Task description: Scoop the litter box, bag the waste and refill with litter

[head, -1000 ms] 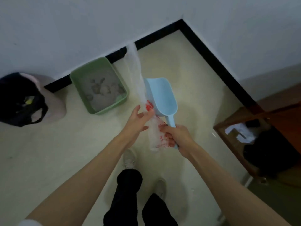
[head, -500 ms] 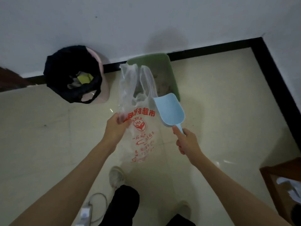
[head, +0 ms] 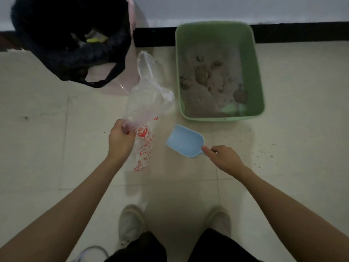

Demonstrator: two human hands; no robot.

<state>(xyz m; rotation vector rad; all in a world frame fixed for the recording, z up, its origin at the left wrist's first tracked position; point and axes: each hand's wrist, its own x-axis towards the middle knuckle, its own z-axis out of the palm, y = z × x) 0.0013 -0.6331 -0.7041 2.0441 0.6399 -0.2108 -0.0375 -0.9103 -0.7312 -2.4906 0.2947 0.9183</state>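
Note:
A green litter box stands on the floor against the black baseboard, holding grey litter with several brown clumps. My left hand grips a clear plastic bag with red print, which sticks up and hangs down left of the box. My right hand holds the handle of a light blue scoop. The scoop's mouth points toward the box and sits just in front of its near rim. The scoop looks empty.
A pink waste bin lined with a black bag stands at the upper left, close to the plastic bag. Scattered litter grains lie on the tiles to the right. My shoes are at the bottom, a cable beside them.
The view has swung down and closer to the litter box, now seen in full. My hands have lowered and spread apart, the bag to the left and the scoop to the right.

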